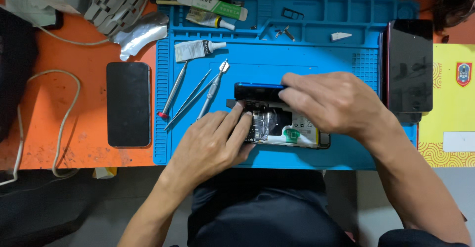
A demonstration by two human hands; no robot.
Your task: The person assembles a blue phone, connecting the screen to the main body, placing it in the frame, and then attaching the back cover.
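An opened phone (289,131) lies on the blue repair mat (307,54), its circuit board and battery exposed. My left hand (213,143) rests on the phone's left end, fingertips pressing on the board area. My right hand (331,101) grips the blue-edged phone cover (257,91), which stands lifted on its edge above the open phone body. Whether the cover is still hinged to the body is hidden by my fingers.
Tweezers (190,98), a red-tipped metal pick (173,89) and a spudger (213,89) lie left of the phone. Glue tubes (198,49) sit at the mat's top. A black phone (128,103) lies on the orange table; a dark tablet (408,64) sits right.
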